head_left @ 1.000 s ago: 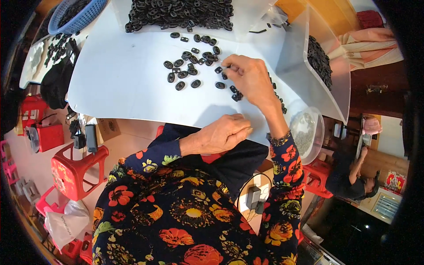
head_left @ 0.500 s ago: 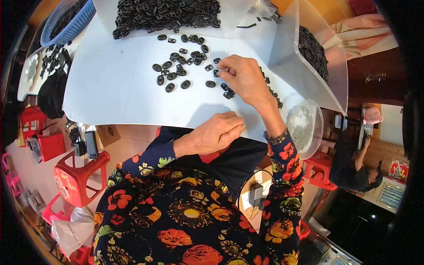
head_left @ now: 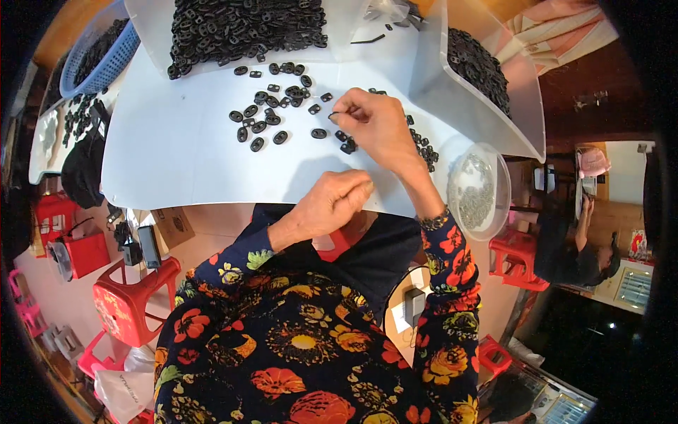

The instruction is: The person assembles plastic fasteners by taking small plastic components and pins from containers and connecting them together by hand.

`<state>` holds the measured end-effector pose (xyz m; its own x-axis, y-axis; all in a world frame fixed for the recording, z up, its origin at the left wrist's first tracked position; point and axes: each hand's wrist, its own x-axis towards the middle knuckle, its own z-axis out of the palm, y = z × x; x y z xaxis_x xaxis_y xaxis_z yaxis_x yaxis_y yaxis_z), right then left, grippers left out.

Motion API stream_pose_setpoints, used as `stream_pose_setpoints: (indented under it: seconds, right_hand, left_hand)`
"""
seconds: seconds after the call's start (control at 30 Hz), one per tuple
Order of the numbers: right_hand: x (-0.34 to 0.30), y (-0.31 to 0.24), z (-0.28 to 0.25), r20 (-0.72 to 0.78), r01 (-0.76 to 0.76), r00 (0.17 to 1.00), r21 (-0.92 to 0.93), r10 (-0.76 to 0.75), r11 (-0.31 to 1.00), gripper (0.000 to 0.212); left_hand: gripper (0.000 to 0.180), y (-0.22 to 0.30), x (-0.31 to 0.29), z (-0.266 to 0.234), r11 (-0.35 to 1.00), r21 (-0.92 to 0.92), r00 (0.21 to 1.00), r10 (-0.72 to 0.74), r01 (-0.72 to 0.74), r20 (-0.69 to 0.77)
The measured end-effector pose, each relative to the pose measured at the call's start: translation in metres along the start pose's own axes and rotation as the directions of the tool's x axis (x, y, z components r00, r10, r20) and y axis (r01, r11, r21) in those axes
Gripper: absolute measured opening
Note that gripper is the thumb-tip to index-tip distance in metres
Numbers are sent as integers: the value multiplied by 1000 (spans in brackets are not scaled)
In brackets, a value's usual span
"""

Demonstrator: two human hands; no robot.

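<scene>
My right hand (head_left: 380,128) hovers over the white table, its thumb and forefinger pinched on a small black plastic piece (head_left: 334,115). Near the table's front edge, my left hand (head_left: 325,205) is closed with its fingers curled; whatever it may hold is hidden. Beyond and to the left of the right hand lie several loose black oval two-hole cord locks (head_left: 280,137), mixed with smaller black two-hole blocks (head_left: 314,109). More small black pieces (head_left: 348,145) lie just under the right hand, and others (head_left: 426,150) sit to the right of its wrist.
A bin heaped with black cord locks (head_left: 247,32) stands at the back. To the right are a translucent bin (head_left: 431,92) of black parts and a round clear tub (head_left: 503,191) of small metal pieces. A blue basket (head_left: 127,53) stands far left. Another person (head_left: 575,244) is at right.
The whole view has shifted, moving the table's things leftward. My right fingertips have taken up a small black piece from among the loose ones. My left hand stays closed near the edge.
</scene>
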<state>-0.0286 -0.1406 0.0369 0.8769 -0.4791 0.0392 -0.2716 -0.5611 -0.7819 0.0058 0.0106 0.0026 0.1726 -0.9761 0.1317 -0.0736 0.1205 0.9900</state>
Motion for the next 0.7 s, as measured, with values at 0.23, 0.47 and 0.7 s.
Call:
stream_pose_setpoints:
  seconds: [0.23,0.47,0.7]
  right_hand:
    - [-51,11,-8,-97,-95,982,493,163,865,7]
    - [-80,25,-3,-71,-51,988,681,136,730,6]
    - [-101,28,-5,-190,23,966,737,173,676,4]
  left_hand:
    - [30,-19,10,-7,748,-664,972,-169,17,-166]
    - [22,-24,21,-6,479,-864,975,-214,153,54]
    - [18,-24,24,2,487,-839,966,-204,242,159]
